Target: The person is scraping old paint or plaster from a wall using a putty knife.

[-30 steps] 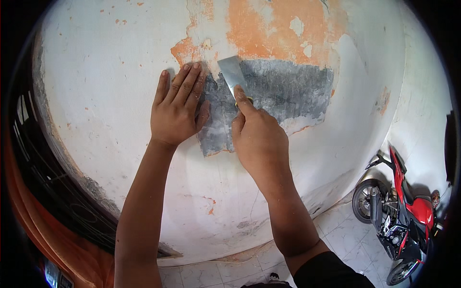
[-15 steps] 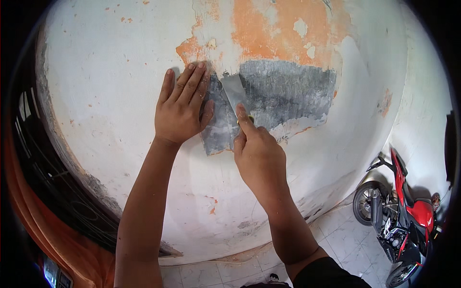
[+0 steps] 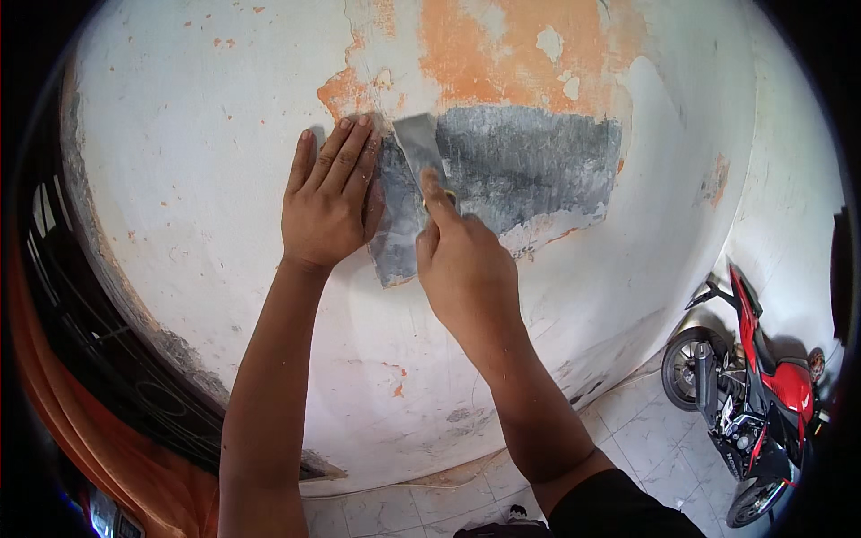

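In my right hand (image 3: 466,264) is a putty knife (image 3: 418,143), its wide metal blade lying against the wall (image 3: 206,170) at the top edge of a bare grey patch (image 3: 538,161). The index finger presses along the blade; the handle is mostly hidden inside the fist. My left hand (image 3: 330,202) rests flat on the wall, fingers stretched upward, just left of the blade and over the patch's left border. Peeling orange paint (image 3: 502,63) covers the wall above the grey area.
A red and black motorcycle (image 3: 762,394) stands on the pale tiled floor (image 3: 646,448) at the lower right. Along the left side are a dark metal grille (image 3: 117,332) and an orange curtain (image 3: 99,439). A thin cable runs along the wall's foot.
My right hand has pushed the putty knife up and slightly left, so its blade now reaches the patch's upper edge. The left hand stays flat on the wall.
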{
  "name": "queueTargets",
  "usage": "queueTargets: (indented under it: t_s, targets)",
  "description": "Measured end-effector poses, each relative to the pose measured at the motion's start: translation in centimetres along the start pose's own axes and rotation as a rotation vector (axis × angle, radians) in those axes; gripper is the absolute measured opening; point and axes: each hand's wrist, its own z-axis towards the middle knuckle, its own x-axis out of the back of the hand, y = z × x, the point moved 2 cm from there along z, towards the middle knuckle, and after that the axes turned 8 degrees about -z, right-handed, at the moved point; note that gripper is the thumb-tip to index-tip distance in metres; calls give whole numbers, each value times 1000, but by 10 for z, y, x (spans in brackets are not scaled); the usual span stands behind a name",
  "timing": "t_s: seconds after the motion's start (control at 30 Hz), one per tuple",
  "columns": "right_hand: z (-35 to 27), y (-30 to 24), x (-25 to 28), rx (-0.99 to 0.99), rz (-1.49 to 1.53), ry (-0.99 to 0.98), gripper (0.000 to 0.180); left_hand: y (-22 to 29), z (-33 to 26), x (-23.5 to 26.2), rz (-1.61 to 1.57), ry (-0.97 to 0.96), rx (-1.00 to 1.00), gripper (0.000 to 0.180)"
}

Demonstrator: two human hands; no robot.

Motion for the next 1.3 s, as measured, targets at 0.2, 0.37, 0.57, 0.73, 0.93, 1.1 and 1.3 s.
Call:
queueTargets:
  t_s: [0.2,0.37,0.57,0.73,0.93,1.1,1.3]
  targets:
    - [4,9,2,42,-33,16,56,5,0,-3,-7,-18,1,50]
    - [-9,22,-6,53,2,-48,57,12,-16,-5,-80,-43,52,50]
    - [11,28,16,28,70,-24,54,83,-20,10,-518,-35,446,44]
    - [-4,43,13,80,263,-155,52,148,-23,20,-1478,2,1014,53]
    - [16,44,31,29,446,-317,48,152,4,16,-1531,87,1103,59]
    - [22,68,14,134,454,-354,49,179,8,23,-1522,55,1385,55]
    - [45,66,39,305,409,-465,47,184,-14,-17,-653,259,872,52]
